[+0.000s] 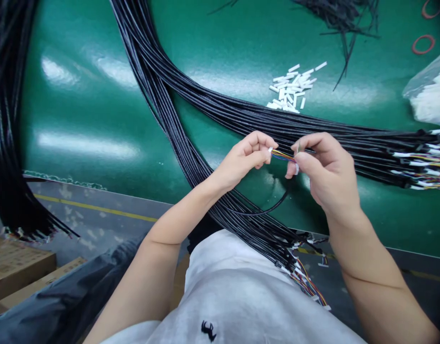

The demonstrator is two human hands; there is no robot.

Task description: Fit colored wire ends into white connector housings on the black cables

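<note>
Wires (281,155) between left hand (245,158), right hand (323,169); bag (418,82) holds connectors (436,102).

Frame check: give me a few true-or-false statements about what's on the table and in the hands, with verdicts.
1. The left hand and the right hand both pinch the coloured wires. True.
2. The table is red. False: it is green.
3. A pile of small white connectors lies beyond the hands. True.
4. The black cable bundle sits coiled inside a box. False: it runs loose across the table and over its near edge.
</note>
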